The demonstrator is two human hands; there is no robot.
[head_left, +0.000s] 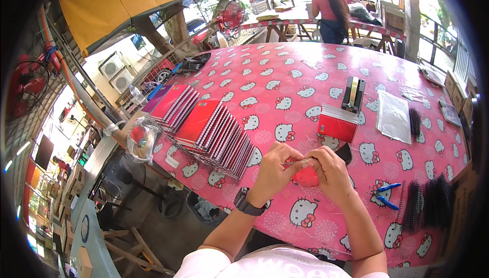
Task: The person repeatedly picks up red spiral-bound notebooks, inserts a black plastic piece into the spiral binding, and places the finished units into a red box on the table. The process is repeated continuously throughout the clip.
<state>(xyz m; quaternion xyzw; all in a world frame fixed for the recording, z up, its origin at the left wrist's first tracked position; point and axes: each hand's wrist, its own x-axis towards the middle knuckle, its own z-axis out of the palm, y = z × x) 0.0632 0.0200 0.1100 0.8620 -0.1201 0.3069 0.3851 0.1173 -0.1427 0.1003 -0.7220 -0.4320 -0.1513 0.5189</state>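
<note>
My left hand (272, 172) and my right hand (332, 172) meet above the near part of the table, thumbs and fingertips pinched together. What they pinch is too small and hidden to make out. A bright red rounded thing (306, 177) shows just below the fingertips, partly covered by them; I cannot tell its kind. Just beyond my hands stands a row of red-covered notebooks (338, 124), touching or close to a black tape dispenser (353, 94). A dark flat object (345, 154) lies partly hidden by my right hand. Left of my hands rise stacks of red spiral notebooks (201, 122).
Blue-handled pliers (388, 196) and black binding spirals (425, 201) lie at the right of the pink patterned table (275, 217). Clear plastic sleeves (393, 116) rest farther back. A plastic bag (140, 138) sits at the left edge. Two people (331, 10) stand by a far table.
</note>
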